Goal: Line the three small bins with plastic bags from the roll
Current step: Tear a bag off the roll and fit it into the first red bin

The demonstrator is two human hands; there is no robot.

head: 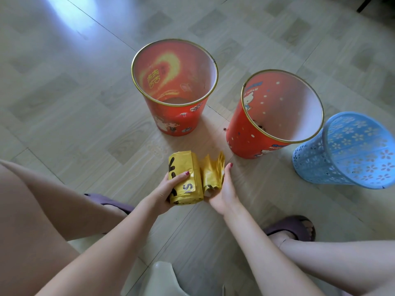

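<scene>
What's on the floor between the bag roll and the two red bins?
Nothing large: the head view shows bare floor between the bag roll and the left red bin and the right red bin, apart from a few tiny dark specks.

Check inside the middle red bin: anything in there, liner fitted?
No liner in the middle red bin: bare pale wall, gold rim uncovered. A few small dark bits show near the bottom; its near wall hides most of the floor.

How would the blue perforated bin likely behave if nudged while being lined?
The blue bin is probably light: its walls are thin, perforated plastic. It already looks tilted and narrows toward the base, so a push may tip it. On the smooth floor, it might slide.
</scene>
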